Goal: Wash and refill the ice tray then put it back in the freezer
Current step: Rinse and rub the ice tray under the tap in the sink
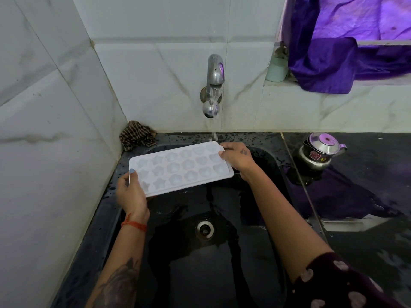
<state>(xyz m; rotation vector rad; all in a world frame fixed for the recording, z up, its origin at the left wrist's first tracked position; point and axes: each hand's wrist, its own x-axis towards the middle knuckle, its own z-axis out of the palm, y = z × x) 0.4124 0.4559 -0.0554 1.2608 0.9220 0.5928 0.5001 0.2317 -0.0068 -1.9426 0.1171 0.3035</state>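
Observation:
A white ice tray [180,168] with star and round moulds is held flat above the black sink [278,165]. My left hand [131,192] grips its near left corner, thumb on top. At the far right corner my right hand [236,155] pinches the tray's edge. A chrome tap [213,85] on the tiled wall runs, and its thin stream [214,135] lands at the tray's far right corner.
The sink drain [204,228] lies below the tray. A checked cloth [136,134] is bunched in the back left corner. A small steel kettle [320,152] stands on the wet black counter at right. A purple cloth [347,61] hangs over the ledge beside a pale cup [277,70].

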